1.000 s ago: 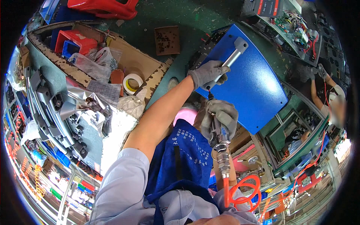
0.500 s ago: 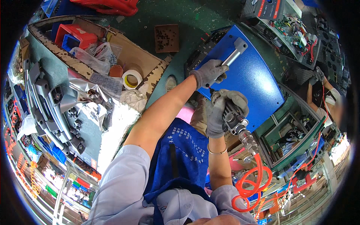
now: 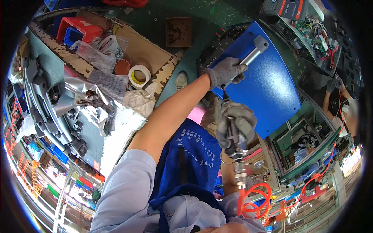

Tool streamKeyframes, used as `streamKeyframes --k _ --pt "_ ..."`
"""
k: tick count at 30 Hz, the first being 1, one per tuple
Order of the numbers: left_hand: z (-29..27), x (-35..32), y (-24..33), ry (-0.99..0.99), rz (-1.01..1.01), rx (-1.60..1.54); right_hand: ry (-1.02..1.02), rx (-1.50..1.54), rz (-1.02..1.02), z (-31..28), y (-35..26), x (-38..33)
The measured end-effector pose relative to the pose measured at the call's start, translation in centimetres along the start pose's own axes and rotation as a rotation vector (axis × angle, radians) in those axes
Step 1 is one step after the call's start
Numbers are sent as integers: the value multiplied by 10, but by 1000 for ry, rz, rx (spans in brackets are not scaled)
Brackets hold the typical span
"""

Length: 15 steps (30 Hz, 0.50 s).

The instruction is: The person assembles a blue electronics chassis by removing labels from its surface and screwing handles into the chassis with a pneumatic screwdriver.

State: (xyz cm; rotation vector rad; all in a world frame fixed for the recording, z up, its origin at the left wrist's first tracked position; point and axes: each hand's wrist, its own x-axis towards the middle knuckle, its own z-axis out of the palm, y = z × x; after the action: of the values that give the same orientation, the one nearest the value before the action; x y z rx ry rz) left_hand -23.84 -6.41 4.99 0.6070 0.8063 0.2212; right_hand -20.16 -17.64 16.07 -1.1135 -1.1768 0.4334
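Note:
My left hand [image 3: 225,73], in a grey glove, is wrapped round a handle [image 3: 253,54] with a silver bar and dark grey ends. That handle lies against a glossy blue panel [image 3: 268,85]. My gloved right hand [image 3: 237,122] grips an air screwdriver [image 3: 235,145], its fingers closed round the body. The tool's bit [image 3: 225,94] points up toward the near end of the handle, close below my left hand; whether it touches a screw cannot be made out. An orange coiled air hose [image 3: 258,196] runs from the tool's rear fitting.
Left stands a worn bench with a red bin [image 3: 79,29], a tape roll [image 3: 138,76] and several spare handles [image 3: 50,112]. A carton of small dark parts [image 3: 178,32] sits on the floor. At right, another person's gloved hands [image 3: 335,83] work near an open electronics chassis [image 3: 311,40].
The air screwdriver has swung more upright in my right hand, its rear end lower and further left. My view has shifted slightly; my left hand keeps its hold on the handle.

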Motion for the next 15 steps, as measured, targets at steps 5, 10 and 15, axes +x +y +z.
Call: streamKeyframes --k 5,10,15 --pt "-8 -2 -3 3 -28 23 -142 -142 68 4 -10 -11" --pt "-4 1 -1 -30 12 45 -198 -259 187 6 -29 -2" --pt "-9 -5 3 -60 28 106 -180 -177 316 3 -31 -8"
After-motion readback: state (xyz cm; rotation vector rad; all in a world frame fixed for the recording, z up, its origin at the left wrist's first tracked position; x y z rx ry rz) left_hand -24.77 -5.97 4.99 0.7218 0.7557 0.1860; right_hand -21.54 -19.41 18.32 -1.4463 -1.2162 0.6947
